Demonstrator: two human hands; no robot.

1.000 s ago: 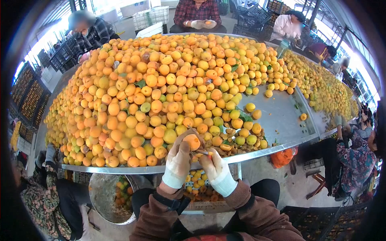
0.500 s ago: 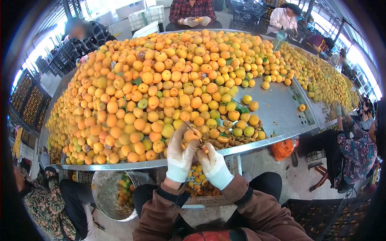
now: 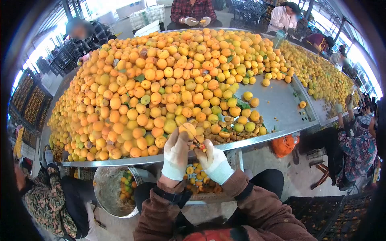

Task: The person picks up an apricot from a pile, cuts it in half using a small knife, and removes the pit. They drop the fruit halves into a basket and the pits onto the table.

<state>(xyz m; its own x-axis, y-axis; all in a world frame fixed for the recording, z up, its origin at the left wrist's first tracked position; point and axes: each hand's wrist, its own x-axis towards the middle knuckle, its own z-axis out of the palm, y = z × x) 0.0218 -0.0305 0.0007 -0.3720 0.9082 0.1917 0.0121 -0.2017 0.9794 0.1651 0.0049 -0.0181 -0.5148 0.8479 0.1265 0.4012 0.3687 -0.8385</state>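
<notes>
My left hand (image 3: 176,154), in a white glove with stained fingers, holds an orange apricot (image 3: 187,130) over the near edge of the metal table (image 3: 257,139). Close on its right, my right hand (image 3: 213,158), also gloved, grips a small tool (image 3: 201,147) with a red and yellow handle; its thin dark end reaches to the fruit. The fingers of both hands are closed. Beyond them lies a large heap of apricots (image 3: 136,96). Pits and scraps (image 3: 227,136) lie on the table to the right of the held fruit.
Under the table edge are a crate of halved apricots (image 3: 201,197) and, further left, a metal bucket (image 3: 110,193). An orange bag (image 3: 284,146) lies on the floor at the right. Co-workers sit around the table; one across (image 3: 193,10) holds fruit. Black crates (image 3: 333,213) stand at lower right.
The held apricot has turned so that a paler, rounder side faces up. Both hands stay close together at the table edge. The camera view has shifted slightly.
</notes>
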